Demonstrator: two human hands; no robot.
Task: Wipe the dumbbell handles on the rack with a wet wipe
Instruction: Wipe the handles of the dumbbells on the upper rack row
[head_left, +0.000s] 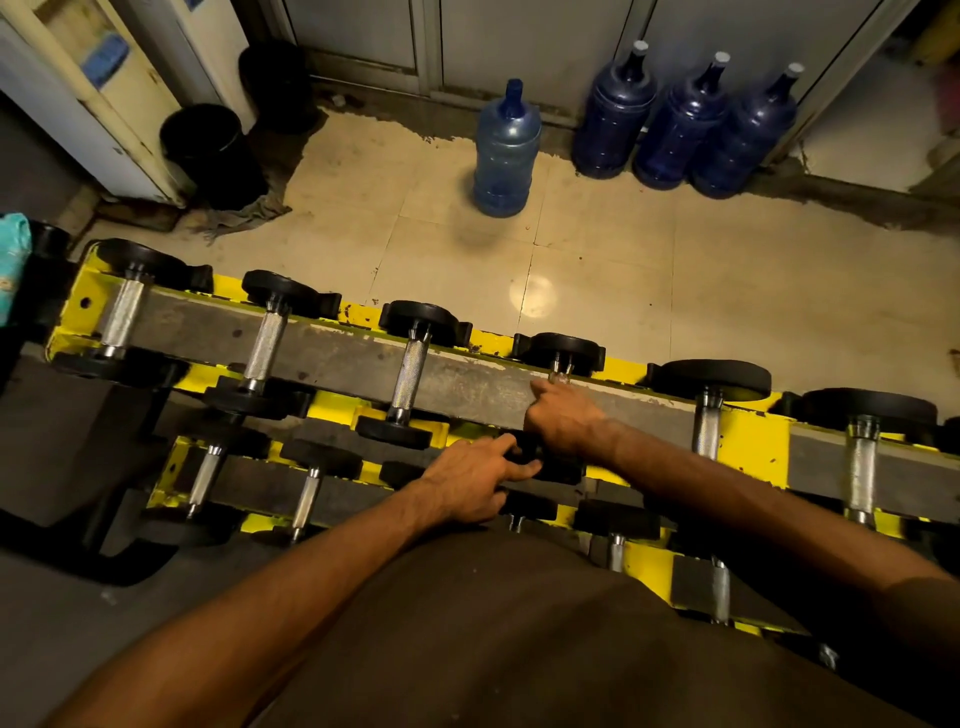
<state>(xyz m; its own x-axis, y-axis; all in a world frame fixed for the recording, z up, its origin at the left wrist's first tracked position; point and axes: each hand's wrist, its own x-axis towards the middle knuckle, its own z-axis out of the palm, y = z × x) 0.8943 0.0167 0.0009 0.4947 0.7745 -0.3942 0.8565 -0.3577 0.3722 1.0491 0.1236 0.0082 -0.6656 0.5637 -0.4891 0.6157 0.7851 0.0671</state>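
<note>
You have six black-ended dumbbells with knurled steel handles (410, 371) on the top tier of the one yellow steel rack (753, 441). There look to be five more (306, 501) lower down, though your arms hide part of those rows. On the pale tiled floor (675, 291) stand four large plastic water jugs: one pale blue (506, 150) and three dark blue with white caps (680, 124). Two round black bins (208, 150) stand at the far left. Two bare hands show, your left hand (467, 483) and right hand (563, 415).
</note>
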